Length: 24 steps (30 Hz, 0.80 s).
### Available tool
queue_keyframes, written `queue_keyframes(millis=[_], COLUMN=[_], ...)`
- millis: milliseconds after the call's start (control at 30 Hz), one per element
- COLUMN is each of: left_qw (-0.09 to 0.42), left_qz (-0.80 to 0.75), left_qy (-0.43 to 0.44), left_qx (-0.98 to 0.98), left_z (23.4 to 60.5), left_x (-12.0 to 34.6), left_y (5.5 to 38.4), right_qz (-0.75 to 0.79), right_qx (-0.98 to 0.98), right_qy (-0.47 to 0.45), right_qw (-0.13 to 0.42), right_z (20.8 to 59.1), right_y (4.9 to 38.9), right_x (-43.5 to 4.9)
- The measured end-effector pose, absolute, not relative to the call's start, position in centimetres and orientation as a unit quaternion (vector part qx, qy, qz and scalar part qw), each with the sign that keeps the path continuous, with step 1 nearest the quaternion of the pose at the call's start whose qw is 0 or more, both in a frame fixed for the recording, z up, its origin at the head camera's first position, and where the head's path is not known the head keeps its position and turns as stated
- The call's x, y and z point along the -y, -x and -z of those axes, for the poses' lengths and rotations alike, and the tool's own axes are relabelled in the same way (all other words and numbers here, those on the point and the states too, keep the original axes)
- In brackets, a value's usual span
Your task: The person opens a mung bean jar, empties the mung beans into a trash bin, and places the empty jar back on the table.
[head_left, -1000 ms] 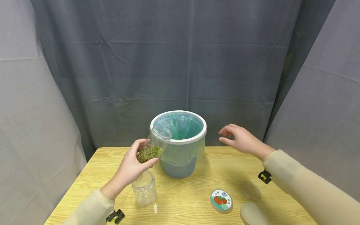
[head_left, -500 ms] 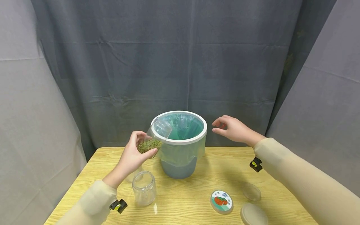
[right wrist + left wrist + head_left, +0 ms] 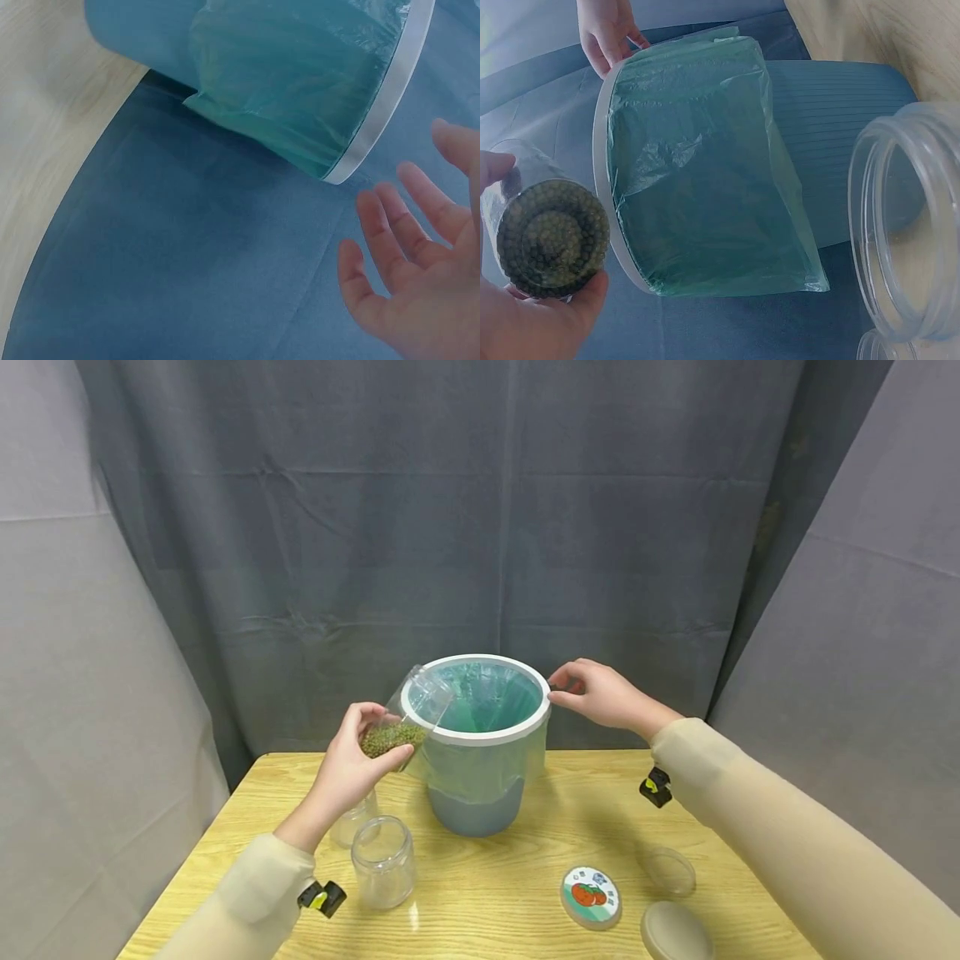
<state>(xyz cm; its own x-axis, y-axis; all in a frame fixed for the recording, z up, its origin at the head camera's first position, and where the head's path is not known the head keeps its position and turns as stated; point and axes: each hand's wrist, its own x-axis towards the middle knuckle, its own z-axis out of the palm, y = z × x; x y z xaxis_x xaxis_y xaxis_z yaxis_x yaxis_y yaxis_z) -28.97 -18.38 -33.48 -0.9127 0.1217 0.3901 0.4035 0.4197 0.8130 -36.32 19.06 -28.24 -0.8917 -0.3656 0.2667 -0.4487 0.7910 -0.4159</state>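
Observation:
My left hand (image 3: 348,768) grips a clear jar (image 3: 429,695) with green mung beans (image 3: 392,739) gathered toward its base. The jar leans right, its mouth at the left rim of a bin (image 3: 477,806) with a green liner bag (image 3: 487,702). In the left wrist view, the beans (image 3: 553,236) show through the jar's round bottom. My right hand (image 3: 603,695) is beside the bin's right rim and holds nothing. From the right wrist view, its fingers (image 3: 386,232) are spread and loosely bent, a little apart from the white rim (image 3: 386,101).
An uncovered clear jar (image 3: 384,864) stands on the wooden table (image 3: 480,918), with another clear jar (image 3: 352,821) behind it, partly covered by my left arm. At the right lie a tomato-printed lid (image 3: 590,896), a beige lid (image 3: 677,931) and a translucent disc (image 3: 670,870). Grey curtains surround the table.
My left hand has lifted the jar slightly and tipped it further toward the bin; the beans are still inside. My right hand has moved left and up to the bin's rim.

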Motion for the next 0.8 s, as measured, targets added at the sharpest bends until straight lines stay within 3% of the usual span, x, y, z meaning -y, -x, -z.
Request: queue_keyframes(millis=[800], left_qw=[0.141], left_qz=[0.543], left_qy=[0.144], left_qx=[0.815], left_z=[33.7], left_x=[18.8], left_y=[30.1], right_qz=[-0.195], right_qx=[0.955], right_qy=[-0.212], right_qw=[0.069], right_z=[27.8], right_y=[38.0], right_x=[-16.9])
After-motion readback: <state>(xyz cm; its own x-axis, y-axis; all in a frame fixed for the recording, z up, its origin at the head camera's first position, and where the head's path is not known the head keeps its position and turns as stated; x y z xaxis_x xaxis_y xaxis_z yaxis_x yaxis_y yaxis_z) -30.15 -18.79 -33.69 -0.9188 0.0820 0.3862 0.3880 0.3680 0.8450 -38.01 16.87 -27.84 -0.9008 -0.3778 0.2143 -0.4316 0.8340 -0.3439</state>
